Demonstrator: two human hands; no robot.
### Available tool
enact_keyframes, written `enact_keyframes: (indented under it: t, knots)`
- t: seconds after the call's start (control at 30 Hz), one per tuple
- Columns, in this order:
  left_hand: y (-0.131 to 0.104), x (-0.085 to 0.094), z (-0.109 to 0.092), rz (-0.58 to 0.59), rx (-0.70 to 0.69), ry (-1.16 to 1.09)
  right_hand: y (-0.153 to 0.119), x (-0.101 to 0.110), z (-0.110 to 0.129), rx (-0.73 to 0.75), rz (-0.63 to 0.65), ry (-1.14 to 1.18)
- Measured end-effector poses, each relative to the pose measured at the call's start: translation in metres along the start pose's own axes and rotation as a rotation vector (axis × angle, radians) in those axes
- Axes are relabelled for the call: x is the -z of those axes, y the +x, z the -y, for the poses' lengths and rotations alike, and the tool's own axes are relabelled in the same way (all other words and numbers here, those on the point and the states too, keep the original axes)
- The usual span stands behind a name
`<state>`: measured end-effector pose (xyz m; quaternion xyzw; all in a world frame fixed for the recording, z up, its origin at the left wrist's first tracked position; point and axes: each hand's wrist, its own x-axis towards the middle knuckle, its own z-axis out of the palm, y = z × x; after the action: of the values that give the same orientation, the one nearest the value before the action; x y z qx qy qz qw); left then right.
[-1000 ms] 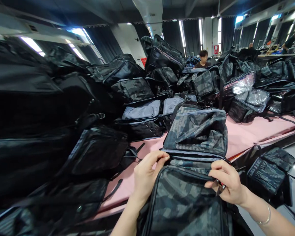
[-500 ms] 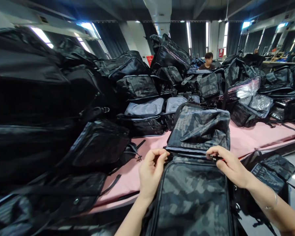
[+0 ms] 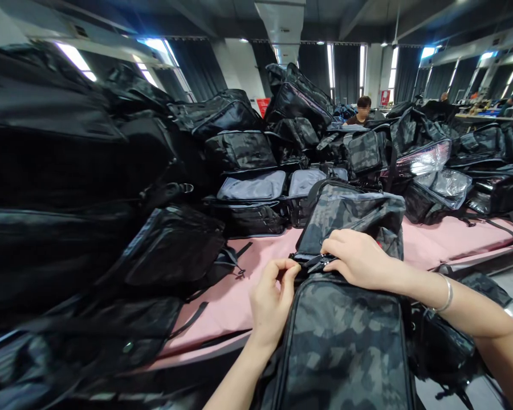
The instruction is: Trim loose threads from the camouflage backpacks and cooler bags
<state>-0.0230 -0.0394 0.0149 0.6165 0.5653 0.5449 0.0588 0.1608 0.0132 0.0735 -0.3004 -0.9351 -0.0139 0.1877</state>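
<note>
A dark camouflage bag (image 3: pixel 346 341) lies in front of me at the lower centre, its upper part (image 3: pixel 346 210) resting on the pink table. My left hand (image 3: pixel 274 293) pinches the left end of the bag's zipper edge between thumb and fingers. Close to it on the right, my right hand (image 3: pixel 354 259) is closed on a zipper pull (image 3: pixel 322 263) at the dark seam between the two parts of the bag. A silver bracelet (image 3: pixel 447 293) circles my right wrist.
The pink table (image 3: pixel 226 296) runs across the view. Black bags (image 3: pixel 175 245) are heaped at the left, and more camouflage bags (image 3: pixel 241 149) are piled behind. Silver-lined bags (image 3: pixel 444 185) stand at the right. A person (image 3: pixel 359 111) is beyond the pile.
My right hand has moved left along the seam with the zipper pull, from the right end to near my left hand. The left hand still pinches the left end, and the bag has shifted slightly right.
</note>
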Motion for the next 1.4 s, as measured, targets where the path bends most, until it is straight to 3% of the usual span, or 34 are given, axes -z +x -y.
enact_keyframes:
  t: [0.23, 0.37, 0.47, 0.6, 0.73, 0.83, 1.0, 1.2, 1.3, 1.4]
  knots:
    - [-0.001, -0.001, -0.001, -0.032, 0.0, -0.014, 0.003, 0.001, 0.005, -0.023, 0.02, -0.049]
    - [-0.005, 0.001, 0.0, -0.13, 0.001, -0.209, -0.02, 0.002, -0.005, -0.133, -0.182, 0.211]
    - [-0.001, 0.002, 0.001, -0.116, -0.053, -0.342, -0.049, -0.005, -0.008, -0.138, -0.215, 0.413]
    - [0.027, -0.004, -0.001, 0.063, -0.061, -0.083, -0.074, -0.027, 0.003, -0.116, -0.227, 0.39]
    - [0.06, -0.013, -0.008, 0.489, -0.29, 0.149, -0.076, -0.04, 0.011, -0.018, -0.282, 0.252]
    - [0.071, -0.015, -0.013, 0.635, -0.421, 0.256, -0.074, -0.043, 0.013, 0.078, -0.336, 0.172]
    - [0.064, -0.017, -0.014, 0.638, -0.566, 0.398, -0.074, -0.05, 0.013, 0.103, -0.342, 0.142]
    - [0.056, -0.028, -0.002, 0.51, -0.536, 0.38, -0.078, -0.057, 0.011, -0.25, -0.231, 0.257]
    - [0.056, -0.031, 0.002, 0.5, -0.536, 0.334, -0.079, -0.056, 0.009, -0.286, -0.125, 0.205]
    - [0.057, -0.031, 0.003, 0.492, -0.518, 0.302, -0.077, -0.058, 0.008, -0.278, -0.096, 0.202]
